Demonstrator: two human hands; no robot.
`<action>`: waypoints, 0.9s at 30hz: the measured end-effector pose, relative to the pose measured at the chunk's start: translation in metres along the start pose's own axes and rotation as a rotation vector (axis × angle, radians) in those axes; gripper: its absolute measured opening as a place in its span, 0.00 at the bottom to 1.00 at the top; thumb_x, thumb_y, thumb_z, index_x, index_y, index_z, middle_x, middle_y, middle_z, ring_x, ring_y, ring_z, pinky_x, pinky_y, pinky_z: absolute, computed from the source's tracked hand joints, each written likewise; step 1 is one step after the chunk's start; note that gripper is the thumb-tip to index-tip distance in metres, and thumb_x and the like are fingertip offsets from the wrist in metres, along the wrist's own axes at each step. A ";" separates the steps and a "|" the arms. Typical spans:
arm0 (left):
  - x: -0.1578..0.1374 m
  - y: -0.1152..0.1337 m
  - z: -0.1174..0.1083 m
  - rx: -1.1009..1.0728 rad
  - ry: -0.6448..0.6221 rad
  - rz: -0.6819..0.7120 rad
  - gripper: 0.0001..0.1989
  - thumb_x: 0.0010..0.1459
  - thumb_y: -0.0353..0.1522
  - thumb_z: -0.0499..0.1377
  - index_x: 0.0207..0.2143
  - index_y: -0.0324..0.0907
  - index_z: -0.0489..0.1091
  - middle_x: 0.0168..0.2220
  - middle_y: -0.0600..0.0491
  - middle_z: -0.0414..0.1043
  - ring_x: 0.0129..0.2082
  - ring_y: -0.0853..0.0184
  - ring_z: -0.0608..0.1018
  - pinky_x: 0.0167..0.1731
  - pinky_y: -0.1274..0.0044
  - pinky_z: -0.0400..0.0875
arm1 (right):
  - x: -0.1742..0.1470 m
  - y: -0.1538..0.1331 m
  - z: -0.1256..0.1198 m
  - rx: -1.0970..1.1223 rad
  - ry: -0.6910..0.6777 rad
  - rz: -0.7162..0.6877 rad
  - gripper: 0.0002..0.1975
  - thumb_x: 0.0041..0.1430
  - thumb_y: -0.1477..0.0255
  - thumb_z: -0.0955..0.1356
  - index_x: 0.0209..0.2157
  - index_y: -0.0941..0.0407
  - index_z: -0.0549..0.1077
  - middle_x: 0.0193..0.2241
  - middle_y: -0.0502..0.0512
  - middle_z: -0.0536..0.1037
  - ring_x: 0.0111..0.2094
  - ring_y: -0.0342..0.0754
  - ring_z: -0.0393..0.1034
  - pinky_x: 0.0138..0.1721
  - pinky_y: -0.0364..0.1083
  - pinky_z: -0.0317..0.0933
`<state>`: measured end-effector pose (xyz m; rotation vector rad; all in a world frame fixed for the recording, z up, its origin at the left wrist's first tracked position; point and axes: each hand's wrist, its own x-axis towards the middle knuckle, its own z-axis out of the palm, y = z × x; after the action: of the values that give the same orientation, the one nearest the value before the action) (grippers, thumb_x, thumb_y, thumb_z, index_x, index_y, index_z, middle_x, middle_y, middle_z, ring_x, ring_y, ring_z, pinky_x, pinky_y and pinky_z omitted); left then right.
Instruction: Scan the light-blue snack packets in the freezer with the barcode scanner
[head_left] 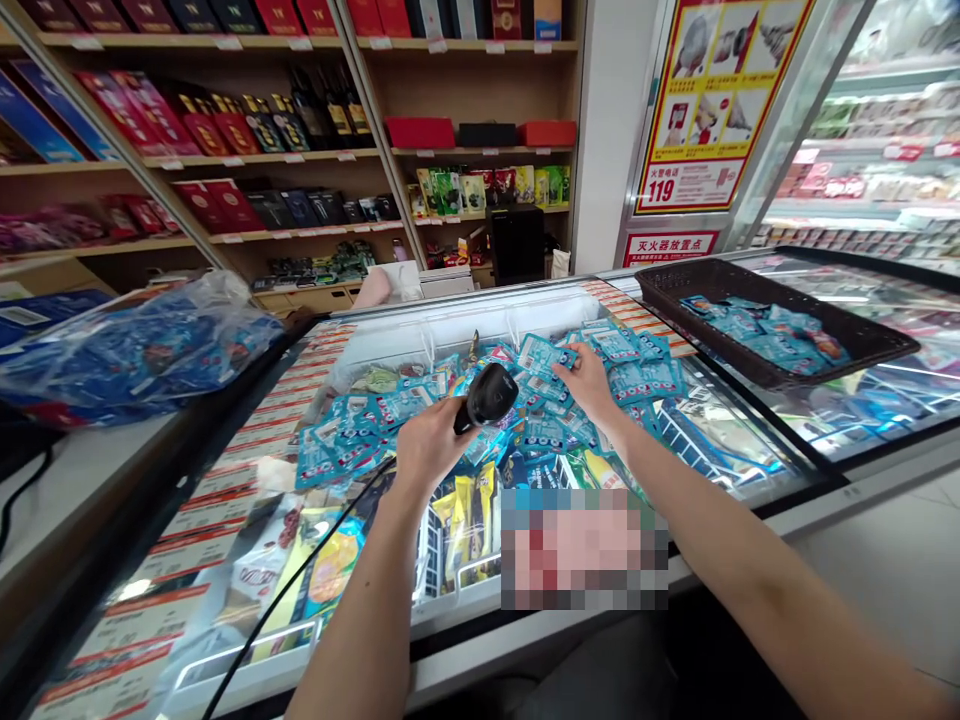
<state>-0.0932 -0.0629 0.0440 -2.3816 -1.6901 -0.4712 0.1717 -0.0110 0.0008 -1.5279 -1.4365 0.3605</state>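
My left hand (431, 445) is wrapped round the handle of a black barcode scanner (491, 393), its head tilted toward the right. A black cable (307, 560) trails down past that forearm. Between the thumb and fingers of my right hand (589, 380) is the edge of a blue snack packet (541, 353), with a pale barcode patch showing on it. Many similar blue packets (341, 440) lie heaped below both hands, on and in a glass-topped chest freezer (375, 330). Yellow wrapped items (469, 510) sit in a wire basket under the scanner.
A brown plastic tray (750, 365) with more blue packets rests on the freezer's right side. At the left lies a clear bag of blue packages (150, 350). Shelves (472, 150) of boxes and bottles stand behind. A blurred patch hides part of the near edge.
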 end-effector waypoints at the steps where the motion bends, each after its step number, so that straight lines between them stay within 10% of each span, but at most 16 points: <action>1: 0.000 0.001 0.001 -0.003 0.006 0.013 0.18 0.55 0.43 0.53 0.46 0.45 0.68 0.42 0.50 0.75 0.41 0.61 0.76 0.30 0.77 0.62 | 0.000 -0.001 0.001 -0.004 -0.006 -0.001 0.21 0.55 0.64 0.63 0.50 0.56 0.63 0.29 0.53 0.75 0.27 0.48 0.68 0.30 0.47 0.62; 27: 0.002 0.001 0.012 0.041 0.037 0.103 0.18 0.56 0.41 0.54 0.48 0.45 0.67 0.42 0.50 0.75 0.40 0.59 0.76 0.28 0.75 0.62 | -0.001 -0.005 -0.006 -0.065 -0.073 -0.070 0.17 0.56 0.63 0.64 0.46 0.55 0.64 0.29 0.52 0.72 0.29 0.47 0.67 0.34 0.45 0.61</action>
<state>-0.0899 -0.0577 0.0330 -2.4012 -1.5373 -0.4570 0.1732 -0.0150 0.0076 -1.5252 -1.5677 0.3333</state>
